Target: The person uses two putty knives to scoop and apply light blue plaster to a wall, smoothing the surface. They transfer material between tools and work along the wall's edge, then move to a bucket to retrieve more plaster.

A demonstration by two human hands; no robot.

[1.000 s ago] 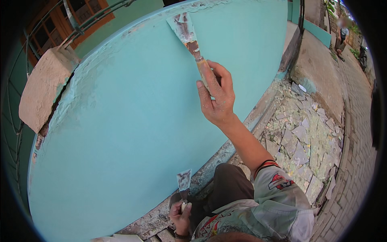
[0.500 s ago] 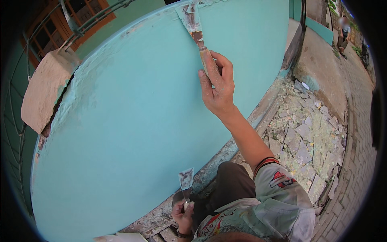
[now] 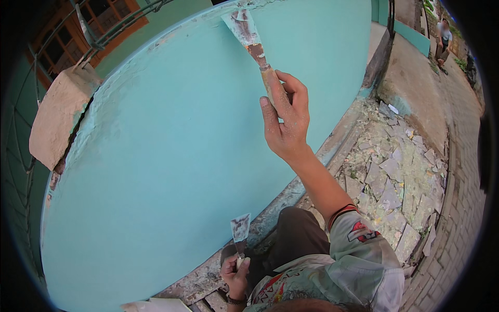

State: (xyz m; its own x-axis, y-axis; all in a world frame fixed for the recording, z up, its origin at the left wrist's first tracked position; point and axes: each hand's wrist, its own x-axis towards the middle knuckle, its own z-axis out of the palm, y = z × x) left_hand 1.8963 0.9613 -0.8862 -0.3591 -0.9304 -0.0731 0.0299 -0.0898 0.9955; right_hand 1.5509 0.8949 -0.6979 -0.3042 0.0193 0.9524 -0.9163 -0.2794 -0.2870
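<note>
My right hand (image 3: pixel 289 112) is closed round the pale handle of a larger putty knife (image 3: pixel 245 32), its index finger stretched along the handle. The knife's broad blade, smeared with pale filler, lies at the upper part of the turquoise wall (image 3: pixel 182 156), a little below its top edge. Whether the blade presses on the wall or hovers just off it, I cannot tell. Low down by my knee, my left hand (image 3: pixel 236 274) grips a smaller putty knife (image 3: pixel 240 229) with its blade pointing up. That blade also carries whitish smears.
A beige block (image 3: pixel 58 117) and green metal railing (image 3: pixel 36 78) stand at the left. Broken stone paving (image 3: pixel 387 182) lies right of the wall's foot, beside a brick path (image 3: pixel 462 171). Another person (image 3: pixel 443 41) is far off at upper right. A pale flat piece (image 3: pixel 158 305) lies at the bottom.
My right hand has shifted slightly right and down, and the larger putty knife tilts more to the left. My left hand with the smaller knife has barely moved.
</note>
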